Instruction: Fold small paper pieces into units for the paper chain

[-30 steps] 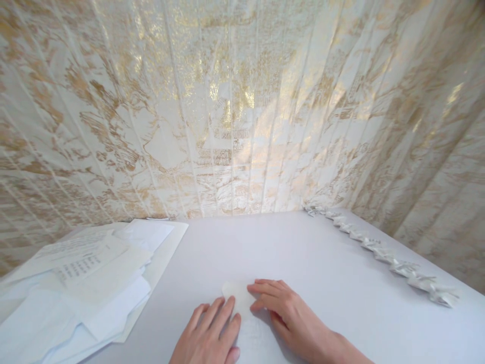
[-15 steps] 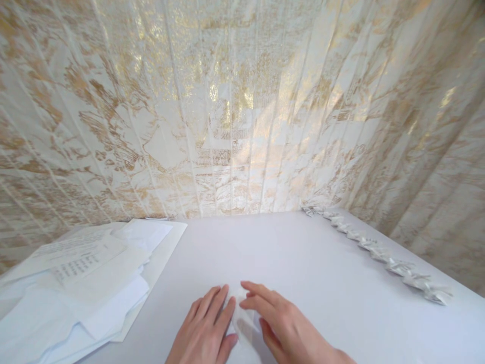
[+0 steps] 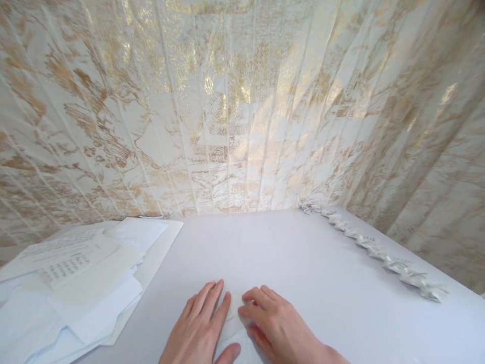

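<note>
My left hand [image 3: 200, 331] lies flat on the white table [image 3: 288, 258] near its front edge, fingers stretched out and pressing on a small white piece of paper [image 3: 235, 328]. My right hand [image 3: 278, 328] rests beside it with fingers curled, fingertips pushing down on the same paper. Most of the paper is hidden under both hands; only a sliver shows between them.
A loose stack of white sheets [image 3: 71, 283], some printed, lies at the left. A row of several small folded paper pieces [image 3: 379, 253] runs along the table's right edge. A cream and gold curtain [image 3: 242, 101] hangs behind and to the right.
Both hands have closed in over the paper, covering the rounded end that showed a second ago. My right fingers have curled. The view has shifted slightly.
</note>
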Demonstrator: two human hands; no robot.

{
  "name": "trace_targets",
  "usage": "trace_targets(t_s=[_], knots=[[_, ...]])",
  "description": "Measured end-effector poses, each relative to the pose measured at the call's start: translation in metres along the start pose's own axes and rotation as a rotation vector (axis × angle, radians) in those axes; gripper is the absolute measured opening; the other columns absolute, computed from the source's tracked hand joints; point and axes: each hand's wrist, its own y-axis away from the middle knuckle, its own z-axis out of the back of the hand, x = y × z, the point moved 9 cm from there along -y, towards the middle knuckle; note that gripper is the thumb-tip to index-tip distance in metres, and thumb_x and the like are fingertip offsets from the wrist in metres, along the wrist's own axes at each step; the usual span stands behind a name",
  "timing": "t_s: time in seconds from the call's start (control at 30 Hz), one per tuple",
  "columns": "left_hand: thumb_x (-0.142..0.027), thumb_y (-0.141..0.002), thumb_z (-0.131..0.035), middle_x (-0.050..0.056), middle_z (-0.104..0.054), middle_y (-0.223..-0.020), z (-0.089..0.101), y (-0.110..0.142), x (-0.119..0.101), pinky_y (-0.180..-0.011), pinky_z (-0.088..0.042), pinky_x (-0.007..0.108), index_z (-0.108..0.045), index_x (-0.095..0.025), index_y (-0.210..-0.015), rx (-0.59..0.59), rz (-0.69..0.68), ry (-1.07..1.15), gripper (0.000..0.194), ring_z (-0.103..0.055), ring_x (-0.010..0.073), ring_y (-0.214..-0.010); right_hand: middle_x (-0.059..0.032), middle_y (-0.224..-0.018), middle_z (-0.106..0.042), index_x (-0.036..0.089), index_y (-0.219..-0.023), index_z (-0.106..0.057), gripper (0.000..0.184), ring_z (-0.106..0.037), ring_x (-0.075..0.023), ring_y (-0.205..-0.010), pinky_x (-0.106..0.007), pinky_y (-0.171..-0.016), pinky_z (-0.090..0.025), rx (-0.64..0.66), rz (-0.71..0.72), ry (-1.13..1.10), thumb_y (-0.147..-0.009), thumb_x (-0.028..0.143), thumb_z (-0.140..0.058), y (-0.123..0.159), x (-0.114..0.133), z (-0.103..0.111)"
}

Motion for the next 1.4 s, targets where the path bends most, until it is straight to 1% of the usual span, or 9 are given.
trace_targets(t_s=[0.17, 0.33, 0.43, 0.53, 0.6, 0.77, 0.93, 1.2, 1.4], knots=[[-0.044, -0.083, -0.065, 0.013, -0.060, -0.136, 0.008, 0.002, 0.007, -0.090, -0.057, 0.043, -0.057, -0.023, -0.131, -0.050, 0.010, 0.037, 0.053, -0.060, 0.0319, -0.118, -0.0039, -0.106, -0.066, 0.020, -0.098, -0.070, 0.030, -0.062, -0.0189, -0.095, -0.027, -0.088, -0.050, -0.024, -0.020, -0.116, -0.077, -0.001, -0.067, 0.000, -0.007, 0.004], [-0.037, -0.084, -0.066, 0.011, -0.062, -0.132, 0.013, -0.006, 0.007, -0.090, -0.057, 0.044, -0.059, -0.023, -0.129, 0.024, 0.026, 0.048, 0.047, -0.061, 0.0307, -0.116, -0.0031, -0.103, -0.068, 0.020, -0.095, -0.070, 0.033, -0.064, -0.0155, -0.093, -0.021, -0.085, -0.049, -0.052, 0.062, -0.230, -0.078, -0.008, -0.062, 0.002, -0.008, 0.012], [-0.035, -0.085, -0.066, 0.011, -0.063, -0.131, 0.012, -0.006, 0.005, -0.092, -0.056, 0.045, -0.058, -0.020, -0.130, 0.066, 0.042, 0.085, 0.048, -0.060, 0.0306, -0.116, -0.0040, -0.103, -0.068, 0.020, -0.094, -0.069, 0.024, -0.063, -0.0166, -0.092, -0.024, -0.084, -0.048, -0.062, 0.151, -0.191, -0.084, -0.001, -0.063, 0.003, -0.003, 0.017], [-0.045, -0.084, -0.067, 0.014, -0.061, -0.132, 0.010, -0.006, 0.002, -0.095, -0.053, 0.045, -0.056, -0.015, -0.132, 0.110, 0.061, 0.168, 0.058, -0.057, 0.0314, -0.118, -0.0047, -0.101, -0.069, 0.020, -0.093, -0.068, 0.013, -0.062, -0.0175, -0.089, -0.028, -0.084, -0.047, -0.078, 0.211, -0.123, -0.091, 0.009, -0.061, 0.003, 0.002, 0.018], [-0.045, -0.083, -0.069, 0.014, -0.061, -0.131, 0.011, -0.007, 0.001, -0.097, -0.052, 0.045, -0.056, -0.014, -0.132, 0.129, 0.083, 0.216, 0.060, -0.056, 0.0313, -0.118, -0.0046, -0.099, -0.068, 0.020, -0.092, -0.067, 0.011, -0.062, -0.0172, -0.086, -0.028, -0.082, -0.047, -0.088, 0.208, -0.096, -0.092, 0.011, -0.060, 0.002, 0.003, 0.016], [-0.027, -0.083, -0.069, 0.008, -0.063, -0.124, 0.017, -0.011, 0.002, -0.094, -0.051, 0.041, -0.058, -0.018, -0.127, 0.133, 0.139, 0.264, 0.046, -0.057, 0.0268, -0.112, -0.0044, -0.099, -0.066, 0.020, -0.093, -0.068, 0.017, -0.060, -0.0188, -0.089, -0.028, -0.081, -0.048, -0.096, 0.107, -0.102, -0.082, 0.007, -0.071, 0.000, 0.002, 0.008], [-0.026, -0.084, -0.069, 0.007, -0.064, -0.123, 0.020, -0.012, 0.000, -0.092, -0.050, 0.042, -0.059, -0.017, -0.127, 0.108, 0.114, 0.227, 0.045, -0.058, 0.0267, -0.109, -0.0035, -0.104, -0.065, 0.022, -0.099, -0.068, 0.023, -0.060, -0.0187, -0.093, -0.029, -0.085, -0.048, -0.109, 0.051, -0.194, -0.081, 0.007, -0.070, 0.004, -0.001, 0.007], [-0.021, -0.087, -0.067, 0.008, -0.065, -0.121, 0.020, -0.018, -0.007, -0.091, -0.048, 0.043, -0.060, -0.013, -0.125, 0.130, 0.064, 0.097, 0.039, -0.057, 0.0279, -0.108, -0.0021, -0.095, -0.067, 0.021, -0.092, -0.067, 0.016, -0.058, -0.0180, -0.085, -0.029, -0.079, -0.045, -0.176, 0.102, -0.097, -0.083, 0.007, -0.068, 0.000, 0.007, 0.007], [-0.014, -0.088, -0.063, 0.007, -0.066, -0.115, 0.021, -0.020, -0.005, -0.085, -0.049, 0.043, -0.060, -0.015, -0.120, 0.131, 0.095, 0.153, 0.032, -0.058, 0.0271, -0.102, -0.0021, -0.092, -0.066, 0.020, -0.090, -0.065, 0.006, -0.057, -0.0173, -0.082, -0.028, -0.076, -0.043, -0.188, 0.141, -0.048, -0.086, 0.016, -0.068, -0.005, 0.021, 0.004]])
